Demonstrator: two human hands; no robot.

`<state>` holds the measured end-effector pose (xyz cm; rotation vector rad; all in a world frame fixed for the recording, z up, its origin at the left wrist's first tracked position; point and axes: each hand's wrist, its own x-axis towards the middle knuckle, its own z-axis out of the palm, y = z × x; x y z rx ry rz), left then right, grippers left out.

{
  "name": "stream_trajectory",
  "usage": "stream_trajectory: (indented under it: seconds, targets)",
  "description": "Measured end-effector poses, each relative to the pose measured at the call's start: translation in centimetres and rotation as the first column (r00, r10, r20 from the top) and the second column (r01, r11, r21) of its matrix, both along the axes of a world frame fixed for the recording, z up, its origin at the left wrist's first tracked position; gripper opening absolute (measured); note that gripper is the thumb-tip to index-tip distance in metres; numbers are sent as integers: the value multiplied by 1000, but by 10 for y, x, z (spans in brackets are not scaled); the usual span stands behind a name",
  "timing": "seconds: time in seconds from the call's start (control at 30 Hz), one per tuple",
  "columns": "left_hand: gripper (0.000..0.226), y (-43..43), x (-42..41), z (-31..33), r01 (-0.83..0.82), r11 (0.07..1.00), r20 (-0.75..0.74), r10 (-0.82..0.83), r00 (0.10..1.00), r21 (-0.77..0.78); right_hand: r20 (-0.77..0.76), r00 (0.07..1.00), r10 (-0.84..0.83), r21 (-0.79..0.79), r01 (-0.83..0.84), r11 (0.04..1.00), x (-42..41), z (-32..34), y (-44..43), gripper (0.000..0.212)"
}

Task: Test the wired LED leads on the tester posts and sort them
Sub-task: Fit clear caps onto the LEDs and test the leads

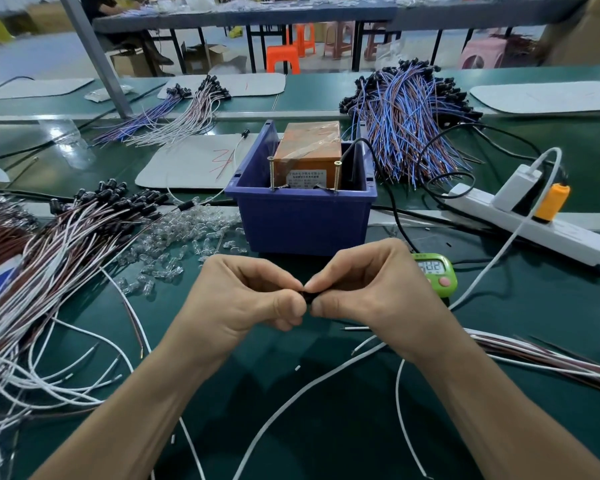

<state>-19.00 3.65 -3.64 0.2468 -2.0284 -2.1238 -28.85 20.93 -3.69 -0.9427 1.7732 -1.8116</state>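
Head | left hand (253,299) — right hand (364,289) | fingers (291,306) curled, pinching black LED holder (307,296)

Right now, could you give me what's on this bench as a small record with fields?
Hands: left hand and right hand both pinch a small black cap between fingertips
Tester: orange box in a blue bin, upright screw posts at its front
Posts: no lead held against them
Left of bin: loose clear LEDs, white-and-brown leads
Behind right: blue-and-brown leads
Right: green timer, power strip
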Motion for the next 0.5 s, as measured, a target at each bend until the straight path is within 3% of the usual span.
stream_trajectory:
  seconds: [0.37, 0.5]
  targets:
    - [51, -5, 0, -5, 54, 998, 10, -55, 998, 31, 11, 999, 32, -33, -32, 999, 3, -8, -3, 19]
    - [33, -5, -2, -4, 32, 999, 20, -32, 999, -3, -9, 1000, 24, -22, -24, 999, 3, -4, -5, 20]
